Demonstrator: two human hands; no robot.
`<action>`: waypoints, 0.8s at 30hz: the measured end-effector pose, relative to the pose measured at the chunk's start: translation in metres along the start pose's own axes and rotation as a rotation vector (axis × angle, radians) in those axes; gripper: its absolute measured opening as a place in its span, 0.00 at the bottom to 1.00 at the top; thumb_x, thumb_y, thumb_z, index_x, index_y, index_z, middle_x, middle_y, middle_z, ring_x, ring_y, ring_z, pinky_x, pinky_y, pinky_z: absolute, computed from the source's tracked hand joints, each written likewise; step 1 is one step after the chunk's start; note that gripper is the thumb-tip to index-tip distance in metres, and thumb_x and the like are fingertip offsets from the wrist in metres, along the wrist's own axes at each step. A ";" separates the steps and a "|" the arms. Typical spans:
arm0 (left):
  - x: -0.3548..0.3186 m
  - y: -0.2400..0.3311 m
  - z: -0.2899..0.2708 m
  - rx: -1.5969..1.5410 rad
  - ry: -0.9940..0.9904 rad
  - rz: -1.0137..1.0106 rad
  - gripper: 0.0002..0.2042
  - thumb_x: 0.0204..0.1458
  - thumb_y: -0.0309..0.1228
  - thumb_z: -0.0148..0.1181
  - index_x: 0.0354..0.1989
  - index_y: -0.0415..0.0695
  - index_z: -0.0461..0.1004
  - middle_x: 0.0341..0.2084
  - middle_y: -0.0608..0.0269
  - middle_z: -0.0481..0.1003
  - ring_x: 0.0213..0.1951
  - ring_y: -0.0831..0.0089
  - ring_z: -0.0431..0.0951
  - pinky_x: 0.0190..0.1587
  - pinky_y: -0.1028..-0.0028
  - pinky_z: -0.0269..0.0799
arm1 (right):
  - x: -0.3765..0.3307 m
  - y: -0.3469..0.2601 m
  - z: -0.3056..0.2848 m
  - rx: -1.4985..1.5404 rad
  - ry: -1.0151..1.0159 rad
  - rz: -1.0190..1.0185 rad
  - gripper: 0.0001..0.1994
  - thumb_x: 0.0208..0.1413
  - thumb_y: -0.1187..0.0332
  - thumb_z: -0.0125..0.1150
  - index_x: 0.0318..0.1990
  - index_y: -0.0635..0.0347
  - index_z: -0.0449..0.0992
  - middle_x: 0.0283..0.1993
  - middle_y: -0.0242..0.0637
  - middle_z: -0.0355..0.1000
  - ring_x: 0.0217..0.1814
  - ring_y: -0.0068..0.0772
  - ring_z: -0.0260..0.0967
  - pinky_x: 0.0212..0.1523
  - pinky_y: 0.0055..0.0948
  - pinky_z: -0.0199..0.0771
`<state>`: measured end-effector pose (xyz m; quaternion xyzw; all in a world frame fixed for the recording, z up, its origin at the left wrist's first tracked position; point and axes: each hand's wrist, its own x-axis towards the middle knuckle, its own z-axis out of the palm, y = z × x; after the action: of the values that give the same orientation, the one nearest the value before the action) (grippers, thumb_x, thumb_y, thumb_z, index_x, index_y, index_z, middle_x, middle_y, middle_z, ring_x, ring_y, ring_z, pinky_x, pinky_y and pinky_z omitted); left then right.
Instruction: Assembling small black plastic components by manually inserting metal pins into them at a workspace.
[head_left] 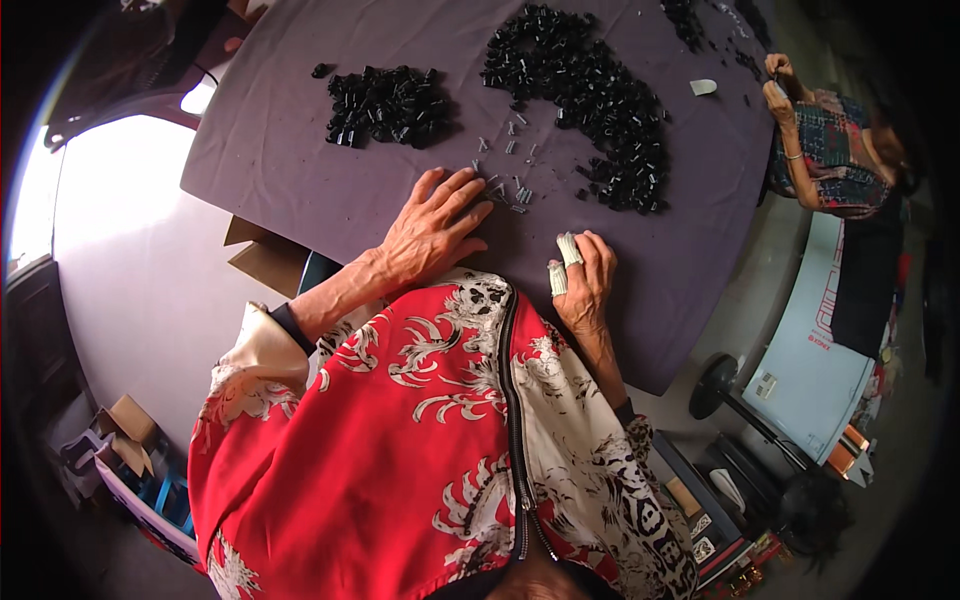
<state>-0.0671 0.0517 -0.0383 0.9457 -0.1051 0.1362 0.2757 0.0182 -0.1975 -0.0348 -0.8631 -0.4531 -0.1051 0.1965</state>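
My left hand (432, 228) lies flat on the purple-grey tablecloth, fingers spread. Its fingertips reach the edge of a scatter of small grey pin-like pieces (511, 147). To its right, my right hand (588, 283) rests near the table's front edge, palm down with fingers loosely bent and nothing visible in them. Pale ribbed covers wrap the thumb and a finger of that hand. Beyond the left hand sits a compact pile of small black plastic parts (388, 106). A larger curved heap of similar black parts (600, 105) stretches across the far middle and right.
A co-worker (835, 150) at the right edge holds both hands together over something small. A white piece (703, 87) lies on the cloth near more black parts (685, 22). Cardboard boxes (265, 262) stand below the table's left edge. A black pedestal fan (715, 385) is at right.
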 end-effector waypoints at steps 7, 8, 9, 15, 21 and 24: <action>0.010 0.003 0.013 -0.135 0.107 0.101 0.21 0.42 0.35 0.63 0.46 0.40 0.71 0.48 0.53 0.66 0.55 0.57 0.64 0.56 0.53 0.55 | -0.002 0.005 0.001 -0.021 -0.038 -0.001 0.13 0.45 0.71 0.61 0.38 0.70 0.75 0.51 0.43 0.64 0.55 0.47 0.60 0.52 0.48 0.60; 0.010 0.002 0.009 -0.167 0.157 0.134 0.19 0.41 0.34 0.64 0.42 0.40 0.72 0.44 0.55 0.68 0.51 0.58 0.66 0.54 0.55 0.59 | -0.002 0.005 0.000 -0.026 -0.041 -0.001 0.13 0.45 0.71 0.61 0.38 0.70 0.74 0.51 0.42 0.64 0.55 0.47 0.59 0.52 0.48 0.59; 0.006 0.000 0.009 -0.177 0.153 0.137 0.19 0.41 0.34 0.64 0.42 0.40 0.72 0.44 0.55 0.68 0.51 0.58 0.66 0.54 0.55 0.59 | -0.002 0.004 0.000 -0.031 -0.046 0.009 0.13 0.45 0.71 0.61 0.38 0.70 0.74 0.51 0.42 0.64 0.55 0.47 0.59 0.52 0.48 0.59; 0.007 0.001 0.005 -0.235 0.103 0.137 0.15 0.40 0.33 0.64 0.37 0.40 0.74 0.42 0.55 0.70 0.49 0.58 0.67 0.51 0.57 0.61 | -0.003 0.006 -0.008 -0.071 -0.112 0.033 0.16 0.44 0.69 0.62 0.41 0.68 0.74 0.53 0.43 0.62 0.57 0.47 0.57 0.54 0.48 0.58; 0.005 0.006 0.006 -0.219 0.031 0.147 0.18 0.39 0.35 0.65 0.39 0.42 0.72 0.45 0.55 0.67 0.51 0.58 0.65 0.53 0.56 0.59 | -0.008 0.005 -0.013 -0.064 -0.131 0.048 0.16 0.46 0.67 0.61 0.42 0.66 0.75 0.53 0.44 0.62 0.57 0.47 0.57 0.54 0.49 0.57; 0.006 0.007 0.008 -0.224 0.019 0.152 0.18 0.38 0.35 0.66 0.39 0.43 0.72 0.45 0.56 0.67 0.52 0.58 0.65 0.53 0.56 0.59 | -0.012 0.007 -0.013 -0.052 -0.098 0.043 0.15 0.47 0.66 0.61 0.41 0.66 0.75 0.53 0.44 0.62 0.57 0.47 0.57 0.53 0.49 0.57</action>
<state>-0.0614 0.0409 -0.0392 0.8970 -0.1883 0.1527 0.3696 0.0174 -0.2157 -0.0296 -0.8817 -0.4406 -0.0702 0.1536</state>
